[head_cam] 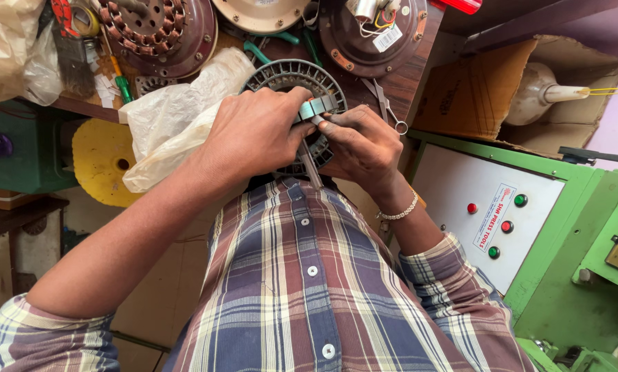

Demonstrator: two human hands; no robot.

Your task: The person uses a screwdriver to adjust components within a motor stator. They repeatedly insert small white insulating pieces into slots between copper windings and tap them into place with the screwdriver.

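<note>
I take the grey slotted stator ring (pixel 291 77) as my landmark: it sits at the near edge of the wooden bench (pixel 409 72), straight ahead of my chest and tilted up toward me. My left hand (pixel 254 131) lies over the ring's left and middle part, fingers curled closed on it, thumb reaching toward a pale folded strip (pixel 318 107) at the ring's near rim. My right hand (pixel 364 145) comes in from the ring's right side, fingertips pinched shut at that same strip. Both hands touch the ring, and the right hand's fingertips are the ones on the strip itself. A thin grey strip or tool (pixel 309 165) runs from the near rim down toward my shirt, its long axis pointing from the ring back at me; I think the right hand steadies it, but the fingers hide the contact. Left of the ring lies a crumpled plastic bag (pixel 178 114); beyond it, brown motor housings (pixel 371 38).
</note>
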